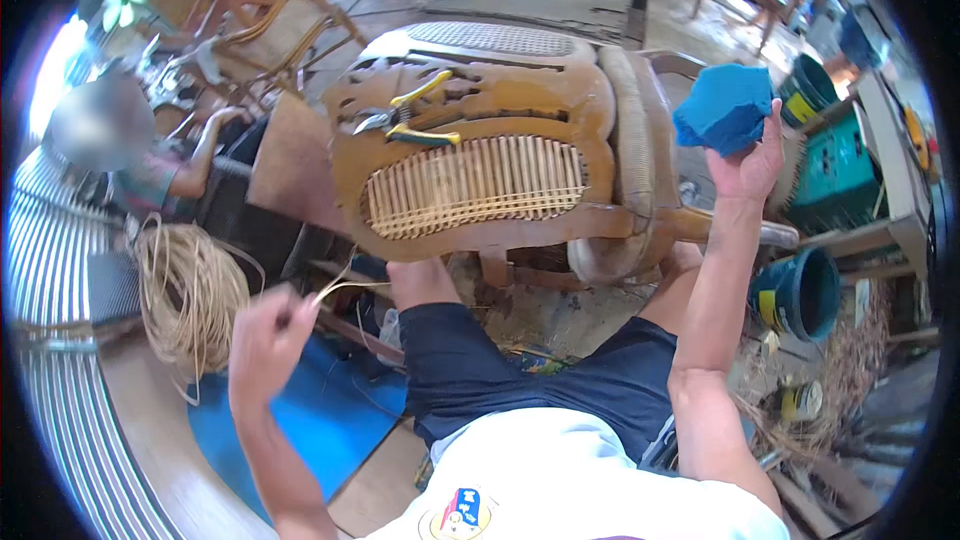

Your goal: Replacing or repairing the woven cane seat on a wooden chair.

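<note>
Pinching the pale strand, closed left fingers could split it by tugging; right fingers, wrapped beneath the blue sponge, could drop it if loosened. Between both, cutters on the chair back could slide if jolted.

Left hand: cane coil ahead and outward; cane strand strung toward knee. Open air above woven panel; clippers, handles spread, obstruct beyond. Right hand: blue sponge fills the grip; forearm narrows gap between chair and bucket.
</note>
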The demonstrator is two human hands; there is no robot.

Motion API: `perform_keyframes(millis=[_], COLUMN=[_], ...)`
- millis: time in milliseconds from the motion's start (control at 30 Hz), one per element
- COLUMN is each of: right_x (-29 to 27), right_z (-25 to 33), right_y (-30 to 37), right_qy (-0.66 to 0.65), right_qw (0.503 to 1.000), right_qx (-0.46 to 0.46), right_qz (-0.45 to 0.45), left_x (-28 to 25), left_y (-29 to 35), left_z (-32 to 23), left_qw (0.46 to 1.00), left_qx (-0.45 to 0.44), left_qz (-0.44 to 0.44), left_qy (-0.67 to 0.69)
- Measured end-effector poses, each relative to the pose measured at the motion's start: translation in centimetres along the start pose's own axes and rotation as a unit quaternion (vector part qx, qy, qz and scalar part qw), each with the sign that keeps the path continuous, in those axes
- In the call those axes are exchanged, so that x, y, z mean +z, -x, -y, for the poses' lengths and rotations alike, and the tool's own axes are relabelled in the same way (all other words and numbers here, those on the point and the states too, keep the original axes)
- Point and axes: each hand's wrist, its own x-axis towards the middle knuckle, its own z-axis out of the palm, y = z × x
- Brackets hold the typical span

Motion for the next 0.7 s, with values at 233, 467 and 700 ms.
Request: perform_keyframes(millis=[233,467,700], right_x=[11.4,9.4,-3.3], right_z=[-8.9,-7.5,4.4], right_y=[10.3,9.1,-4.1], right_qy=[0.358,0.566,0.893], right_qw=[0.844,0.713,0.277], right_qx=[-0.110,-0.135,-0.310], right_qz=[0.383,0.391,0.171], left_x=[2.1,2.8,-8.8], left_y=[-15.9,-16.5,-16.6], left_z=[-12.1,-15.0,2.2], left_qw=[0.931,0.915,0.927], left_qx=[0.164,0.163,0.048], left_qz=[0.191,0.225,-0.017], left_qy=[0.265,0.292,0.372])
